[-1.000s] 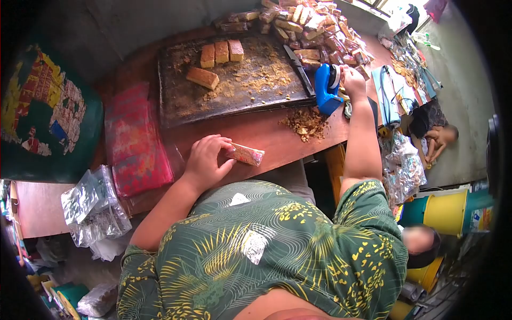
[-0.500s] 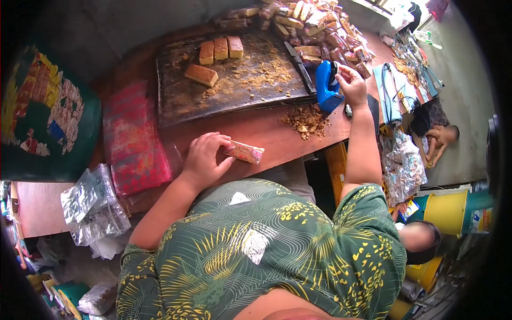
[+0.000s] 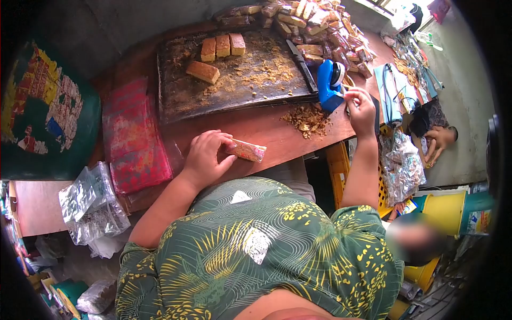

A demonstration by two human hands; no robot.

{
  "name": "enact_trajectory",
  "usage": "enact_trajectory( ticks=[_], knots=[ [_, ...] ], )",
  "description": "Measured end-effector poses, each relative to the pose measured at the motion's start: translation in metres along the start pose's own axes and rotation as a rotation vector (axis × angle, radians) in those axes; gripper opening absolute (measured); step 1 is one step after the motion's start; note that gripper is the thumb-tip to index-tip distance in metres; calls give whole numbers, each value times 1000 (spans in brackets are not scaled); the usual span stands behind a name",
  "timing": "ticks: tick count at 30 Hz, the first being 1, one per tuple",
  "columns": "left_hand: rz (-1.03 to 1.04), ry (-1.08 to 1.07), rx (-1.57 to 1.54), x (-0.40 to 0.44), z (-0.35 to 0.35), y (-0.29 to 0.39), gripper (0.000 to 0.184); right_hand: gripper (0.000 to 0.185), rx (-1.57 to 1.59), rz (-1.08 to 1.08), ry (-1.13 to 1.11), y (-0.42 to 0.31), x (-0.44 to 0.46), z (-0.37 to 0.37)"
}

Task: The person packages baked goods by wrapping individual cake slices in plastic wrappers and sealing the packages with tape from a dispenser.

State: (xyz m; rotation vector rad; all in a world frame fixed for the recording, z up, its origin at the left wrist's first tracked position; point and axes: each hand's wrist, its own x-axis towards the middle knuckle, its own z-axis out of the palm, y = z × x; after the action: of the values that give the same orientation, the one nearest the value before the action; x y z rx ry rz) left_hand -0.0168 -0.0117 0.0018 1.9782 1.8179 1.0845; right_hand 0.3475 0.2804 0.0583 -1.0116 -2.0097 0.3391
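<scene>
By the left hand (image 3: 207,156), a film-wrapped cake bar (image 3: 247,151) is grasped at its left end, near the front edge of the table (image 3: 250,127); the right hand (image 3: 361,111) is curled just beside the blue tape dispenser (image 3: 326,88), though whether anything is pinched cannot be told. The bar is judged light, soft, crushable and slick-surfaced, best gripped gently by its sides

One head-worn camera looks forward and down (from close above) at the worktable (image 3: 261,128).
</scene>
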Motion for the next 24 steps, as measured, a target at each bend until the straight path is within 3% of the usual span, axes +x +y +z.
enact_trajectory(
  ticks=[7, 15, 19, 20, 24],
  knots=[
    [20, -3, -13, 1, 2, -1, 39, 11, 474, 373, -105, 18, -58, 11],
    [31, 66, -102, -4, -3, 2, 37, 20, 1103, 802, 63, 29, -54, 28],
    [69, 107, -150, -6, 0, -4, 38, 22, 869, 707, 135, 27, -49, 49],
    [75, 114, -155, -6, 1, -4, 38, 22, 824, 761, 208, 28, -50, 54],
    [81, 126, -190, -7, 0, -4, 39, 24, 725, 830, 138, 37, -46, 51]
  ],
)
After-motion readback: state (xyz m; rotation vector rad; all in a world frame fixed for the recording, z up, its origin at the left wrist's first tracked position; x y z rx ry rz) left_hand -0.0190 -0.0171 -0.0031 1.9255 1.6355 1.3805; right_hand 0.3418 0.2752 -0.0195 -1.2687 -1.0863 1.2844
